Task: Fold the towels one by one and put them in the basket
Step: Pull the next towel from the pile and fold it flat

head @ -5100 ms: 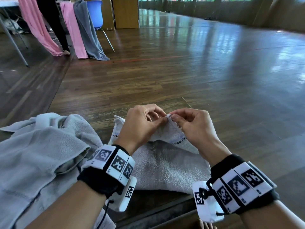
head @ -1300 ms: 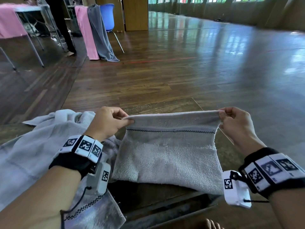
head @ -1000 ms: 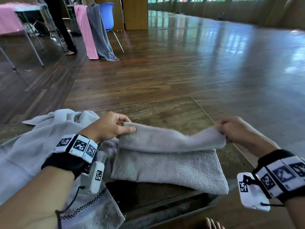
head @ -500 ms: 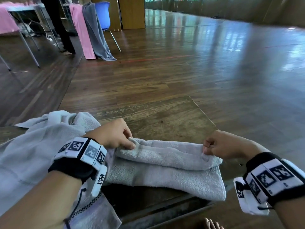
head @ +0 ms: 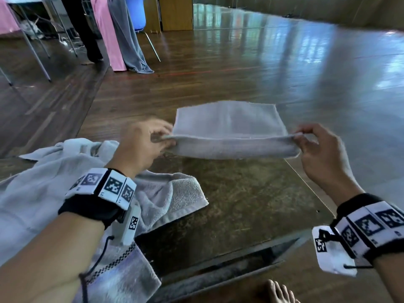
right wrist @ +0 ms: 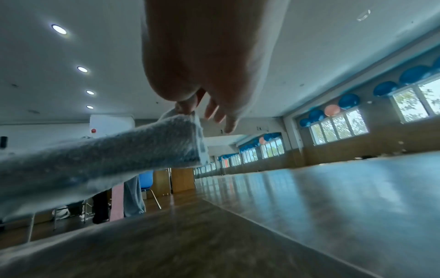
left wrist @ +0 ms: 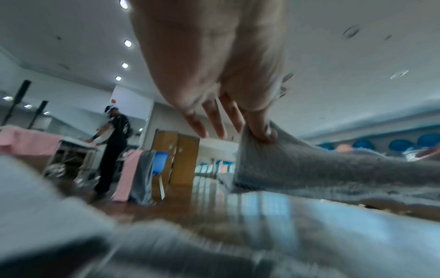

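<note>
A small grey towel (head: 229, 127), folded over, hangs stretched in the air above the dark wooden board (head: 240, 204). My left hand (head: 150, 141) pinches its left end and my right hand (head: 306, 138) pinches its right end. In the left wrist view the thumb presses the towel (left wrist: 309, 165) while the other fingers (left wrist: 214, 120) stick out straight. From the right wrist the towel (right wrist: 119, 156) end is seen pinched between thumb and forefinger. A heap of larger grey towels (head: 54, 182) lies on the left, under my left forearm. No basket is in view.
Polished wooden floor stretches ahead and to the right. At the back left a blue chair (head: 135, 14) carries a pink and a grey cloth, beside table legs (head: 32, 44) and a standing person (left wrist: 114, 146). My bare toes (head: 279, 291) show at the bottom edge.
The folded towel lay on the board half a second ago; both hands have now lifted it and swung it forward, stretched taut between them.
</note>
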A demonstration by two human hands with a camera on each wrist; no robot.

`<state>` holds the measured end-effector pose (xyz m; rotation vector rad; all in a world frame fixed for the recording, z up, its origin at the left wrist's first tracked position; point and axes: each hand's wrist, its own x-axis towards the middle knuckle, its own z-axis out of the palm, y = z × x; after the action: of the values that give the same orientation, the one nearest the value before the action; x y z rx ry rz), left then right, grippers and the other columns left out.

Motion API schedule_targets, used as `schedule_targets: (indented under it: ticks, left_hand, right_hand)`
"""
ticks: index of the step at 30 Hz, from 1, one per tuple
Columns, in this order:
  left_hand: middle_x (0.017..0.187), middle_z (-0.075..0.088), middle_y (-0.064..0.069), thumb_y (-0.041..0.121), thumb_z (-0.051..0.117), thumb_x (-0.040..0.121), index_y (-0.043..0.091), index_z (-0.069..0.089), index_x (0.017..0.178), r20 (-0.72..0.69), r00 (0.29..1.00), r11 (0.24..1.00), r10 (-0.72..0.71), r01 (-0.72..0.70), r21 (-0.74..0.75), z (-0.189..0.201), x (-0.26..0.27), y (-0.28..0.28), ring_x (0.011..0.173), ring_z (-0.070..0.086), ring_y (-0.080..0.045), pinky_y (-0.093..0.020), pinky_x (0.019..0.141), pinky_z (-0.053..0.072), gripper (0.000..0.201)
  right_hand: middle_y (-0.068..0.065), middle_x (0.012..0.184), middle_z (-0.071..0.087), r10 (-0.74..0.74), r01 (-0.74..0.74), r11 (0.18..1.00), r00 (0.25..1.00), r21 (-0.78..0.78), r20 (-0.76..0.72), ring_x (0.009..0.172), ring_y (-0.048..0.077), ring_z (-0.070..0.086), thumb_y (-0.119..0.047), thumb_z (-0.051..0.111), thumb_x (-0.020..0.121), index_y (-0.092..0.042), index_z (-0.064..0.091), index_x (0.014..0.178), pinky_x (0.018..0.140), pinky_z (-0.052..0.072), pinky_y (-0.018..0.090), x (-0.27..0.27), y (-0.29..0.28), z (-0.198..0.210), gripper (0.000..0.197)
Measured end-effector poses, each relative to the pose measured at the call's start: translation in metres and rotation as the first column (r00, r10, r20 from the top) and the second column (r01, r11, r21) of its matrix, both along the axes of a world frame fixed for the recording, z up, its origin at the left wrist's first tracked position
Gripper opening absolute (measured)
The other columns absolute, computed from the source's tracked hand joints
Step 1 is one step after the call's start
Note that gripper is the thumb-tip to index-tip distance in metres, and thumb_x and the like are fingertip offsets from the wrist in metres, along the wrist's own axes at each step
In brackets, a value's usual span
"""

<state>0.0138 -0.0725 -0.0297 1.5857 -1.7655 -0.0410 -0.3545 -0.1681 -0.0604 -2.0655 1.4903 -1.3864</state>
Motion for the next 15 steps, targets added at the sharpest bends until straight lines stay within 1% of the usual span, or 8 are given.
schedule_targets:
  ticks: [2,4,6,8,10,11,13,15]
  left_hand:
    - [0.1,0.076,0.002,0.012,0.085,0.075,0.015,0.08,0.089,-0.064,0.998,0.981,-0.013,0.025,0.192,-0.016,0.006,0.007,0.095,0.07,-0.017,-0.038,0.093,0.054,0.016]
    - [0.087,0.078,0.005,0.018,0.088,0.072,0.021,0.081,0.086,-0.108,0.994,0.93,-0.011,0.05,0.364,-0.026,0.011,0.013,0.086,0.072,-0.015,-0.041,0.087,0.056,0.016]
    - [0.081,0.077,0.006,0.025,0.089,0.07,0.024,0.081,0.082,-0.143,0.99,0.89,-0.009,0.073,0.45,-0.03,0.013,0.017,0.082,0.072,-0.015,-0.041,0.084,0.057,0.014]
    - [0.086,0.077,0.011,0.026,0.089,0.07,0.025,0.08,0.079,-0.191,0.981,0.879,-0.013,0.102,0.466,-0.029,0.015,0.018,0.087,0.072,-0.01,-0.033,0.086,0.056,0.013]
    - [0.092,0.077,0.014,0.022,0.088,0.071,0.021,0.078,0.075,-0.249,0.968,0.878,-0.019,0.136,0.459,-0.027,0.016,0.02,0.094,0.071,-0.006,-0.029,0.091,0.053,0.011]
    - [0.092,0.077,0.011,0.02,0.087,0.073,0.019,0.076,0.073,-0.269,0.963,0.877,-0.024,0.15,0.457,-0.026,0.016,0.021,0.096,0.072,-0.008,-0.031,0.092,0.053,0.012]
    - [0.083,0.076,0.0,0.018,0.085,0.076,0.018,0.071,0.071,-0.284,0.958,0.863,-0.032,0.17,0.475,-0.024,0.013,0.023,0.087,0.072,-0.014,-0.035,0.085,0.054,0.014]
    - [0.076,0.073,-0.008,0.016,0.083,0.078,0.015,0.07,0.073,-0.287,0.957,0.836,-0.046,0.195,0.514,-0.022,0.009,0.023,0.071,0.066,-0.013,-0.035,0.074,0.051,0.014]
  right_hand:
    - [-0.003,0.097,0.073,0.099,-0.104,0.982,0.994,0.16,0.038,0.093,0.024,0.066,-0.014,0.064,0.098,-0.031,0.066,0.088,0.08,0.052,0.036,-0.008,-0.002,-0.017,0.02]
    - [0.002,0.095,0.075,0.177,-0.183,0.951,0.983,0.248,0.045,0.089,0.034,0.067,-0.013,0.063,0.099,-0.026,0.068,0.095,0.08,0.054,0.045,-0.014,-0.001,-0.031,0.015]
    - [-0.004,0.085,0.073,0.214,-0.214,0.934,0.976,0.285,0.03,0.07,0.036,0.059,-0.016,0.062,0.099,-0.029,0.068,0.095,0.068,0.048,0.037,-0.019,0.001,-0.037,0.015]
    - [-0.006,0.072,0.068,0.232,-0.233,0.917,0.972,0.324,0.043,0.062,0.024,0.046,-0.02,0.062,0.1,-0.032,0.067,0.093,0.064,0.038,0.033,-0.022,0.003,-0.035,0.014]
    - [0.001,0.074,0.07,0.232,-0.237,0.901,0.971,0.363,0.058,0.067,0.02,0.048,-0.022,0.062,0.1,-0.031,0.067,0.092,0.067,0.04,0.035,-0.024,0.005,-0.031,0.013]
    - [0.0,0.075,0.071,0.229,-0.235,0.896,0.972,0.377,0.063,0.069,0.02,0.052,-0.021,0.062,0.1,-0.029,0.067,0.091,0.07,0.043,0.037,-0.025,0.007,-0.027,0.013]
    - [-0.007,0.071,0.069,0.225,-0.236,0.887,0.971,0.397,0.075,0.07,0.018,0.059,-0.014,0.062,0.1,-0.023,0.067,0.089,0.075,0.051,0.041,-0.026,0.01,-0.021,0.015]
    - [-0.007,0.07,0.065,0.228,-0.26,0.867,0.966,0.425,0.126,0.068,0.012,0.061,-0.008,0.06,0.1,-0.018,0.066,0.087,0.08,0.056,0.045,-0.026,0.013,-0.016,0.018]
